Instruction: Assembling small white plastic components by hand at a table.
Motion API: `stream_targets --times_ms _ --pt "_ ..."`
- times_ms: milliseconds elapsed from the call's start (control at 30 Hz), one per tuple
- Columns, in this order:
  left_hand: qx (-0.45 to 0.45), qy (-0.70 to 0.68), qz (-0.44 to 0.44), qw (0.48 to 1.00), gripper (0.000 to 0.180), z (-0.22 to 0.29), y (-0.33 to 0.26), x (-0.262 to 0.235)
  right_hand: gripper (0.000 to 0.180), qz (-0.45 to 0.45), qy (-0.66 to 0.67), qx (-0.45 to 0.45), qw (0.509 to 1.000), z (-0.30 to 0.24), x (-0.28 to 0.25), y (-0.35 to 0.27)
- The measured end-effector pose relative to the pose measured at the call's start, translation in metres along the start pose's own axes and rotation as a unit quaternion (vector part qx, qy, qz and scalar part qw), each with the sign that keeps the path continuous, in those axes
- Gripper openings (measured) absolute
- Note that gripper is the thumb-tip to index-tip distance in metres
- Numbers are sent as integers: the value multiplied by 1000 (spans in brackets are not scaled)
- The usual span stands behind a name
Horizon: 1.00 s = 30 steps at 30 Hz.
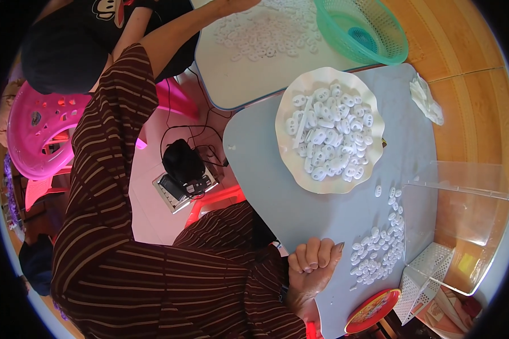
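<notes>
My left arm, in a dark red striped sleeve, stretches toward the top edge. There my left hand, partly cut off, hovers by many small white oval pieces spread on a cream table; its fingers hardly show. At the near edge of the blue-grey table is my right hand, palm up, fingers curled in; whether it holds anything is hidden. Beyond it stands a scalloped cream bowl full of white oval two-holed pieces, with a thin white strip among them. More pieces lie loose to my right.
A green basket sits at the far right. A clear plastic box, a white perforated basket and a red dish flank the right side. White tissue lies beyond. A person in black sits left, near a pink chair.
</notes>
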<state>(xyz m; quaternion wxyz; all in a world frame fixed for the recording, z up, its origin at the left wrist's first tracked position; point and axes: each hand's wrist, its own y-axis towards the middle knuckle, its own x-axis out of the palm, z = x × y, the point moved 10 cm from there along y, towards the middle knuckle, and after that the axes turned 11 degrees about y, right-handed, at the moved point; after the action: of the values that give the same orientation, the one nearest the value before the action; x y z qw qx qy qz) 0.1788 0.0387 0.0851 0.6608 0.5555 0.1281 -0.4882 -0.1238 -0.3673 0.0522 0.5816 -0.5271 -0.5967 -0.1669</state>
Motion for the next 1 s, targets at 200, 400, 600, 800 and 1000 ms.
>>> stream_targets --times_ms 200,400,600,800,1000 --pt "1 71 21 997 12 -29 -14 -15 48 -6 7 1 1000 1 0 -1" --pt "30 130 -57 989 8 -12 -10 15 48 -11 14 2 1000 -1 -2 -1" --pt "78 312 -146 936 12 6 2 62 48 -17 12 2 1000 0 0 0" --pt "108 192 -119 968 17 25 5 57 48 -22 20 0 1000 -1 -1 0" --pt "24 65 -19 997 16 -1 -3 -8 48 -32 34 14 999 2 0 0"
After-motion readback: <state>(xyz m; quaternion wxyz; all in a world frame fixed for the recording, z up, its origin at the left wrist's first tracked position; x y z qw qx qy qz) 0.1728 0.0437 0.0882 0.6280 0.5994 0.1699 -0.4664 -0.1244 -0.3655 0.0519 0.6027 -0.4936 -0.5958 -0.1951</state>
